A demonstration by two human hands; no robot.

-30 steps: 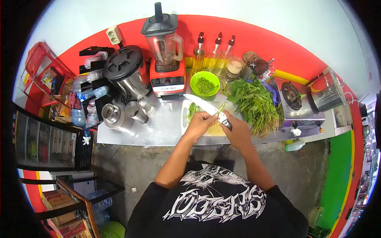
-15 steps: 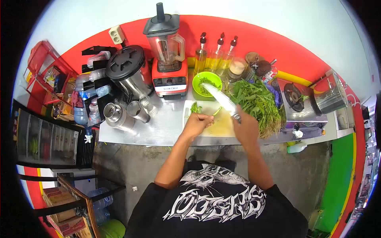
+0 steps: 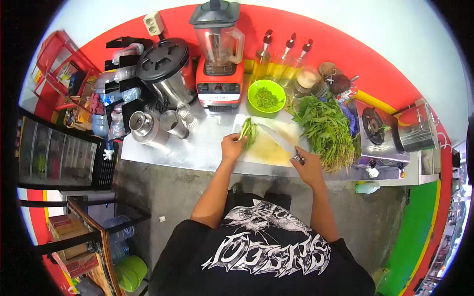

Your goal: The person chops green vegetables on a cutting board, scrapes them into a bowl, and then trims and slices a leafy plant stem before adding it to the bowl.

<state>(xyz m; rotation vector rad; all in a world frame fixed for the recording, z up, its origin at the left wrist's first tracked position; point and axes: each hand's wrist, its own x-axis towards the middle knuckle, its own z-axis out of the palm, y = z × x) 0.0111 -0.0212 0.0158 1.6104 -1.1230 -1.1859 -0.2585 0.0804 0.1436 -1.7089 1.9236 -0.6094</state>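
My left hand (image 3: 232,146) has its fingers closed around one end of a small bunch of long green vegetables (image 3: 250,132), at the left side of the white cutting board (image 3: 268,146). In my right hand (image 3: 307,165) is the handle of a kitchen knife (image 3: 279,138). Its broad blade slants up and left over the board, the tip close to the green bunch. Just behind the board stands a lime-green bowl (image 3: 266,109) with finely chopped greens in it. Leafy greens with roots (image 3: 326,130) lie in a large heap right of the board.
A red blender (image 3: 219,89), a steel container with a black lid (image 3: 167,71) and metal cups (image 3: 173,123) stand on the left of the counter. Pump bottles (image 3: 276,64) line the back. The gas stove (image 3: 377,130) is at the right.
The knife has come down from over the bowl to the board. My left hand has moved left and now grips the green bunch instead of a single piece. The camera view has shifted.
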